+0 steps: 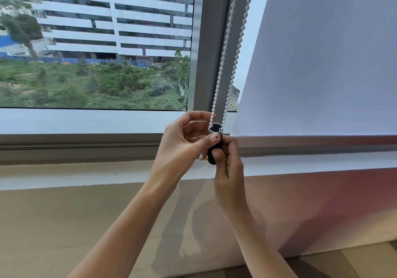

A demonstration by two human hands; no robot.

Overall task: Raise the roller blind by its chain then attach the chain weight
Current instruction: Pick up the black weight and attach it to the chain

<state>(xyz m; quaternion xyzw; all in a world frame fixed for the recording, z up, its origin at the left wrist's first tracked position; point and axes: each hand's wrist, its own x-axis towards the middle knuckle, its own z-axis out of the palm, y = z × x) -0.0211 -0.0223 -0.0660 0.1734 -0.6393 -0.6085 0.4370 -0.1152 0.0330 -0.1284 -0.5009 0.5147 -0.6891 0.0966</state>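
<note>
Both hands meet at the bottom of a white bead chain (pixel 229 47) in front of a window (pixel 96 41). The right hand (pixel 228 161) is closed around a small dark weight (pixel 214 146), thumb laid on its front and fingers wrapped behind. The left hand (pixel 184 142) is partly curled, its thumb tip pressed against the upper front of the weight while its forefinger reaches to the chain's left strand just above. The weight stands nearly upright, its open top end facing the camera with a pale rim. The chain's two strands drop from the upper right, running down along the grey frame post (pixel 211 41), and draw together at the top of the weight; whether the loop is seated inside it cannot be told.

To the right, the white blind (pixel 322 62) hangs with its bottom edge level with the hands, just above the sill (pixel 86 170), so the right pane is covered almost fully. A narrow strip of glass shows between the blind's left edge and the post. The weight sits just left of the blind's lower corner, close to but apart from the fabric.

Through the uncovered left pane, a pale multi-storey building (pixel 116 15) stands beyond a green, scrubby lot (pixel 86 84) bordered by a blue fence. Both forearms rise from the lower edge, bare, over a beige wall (pixel 64 224) below the sill.
</note>
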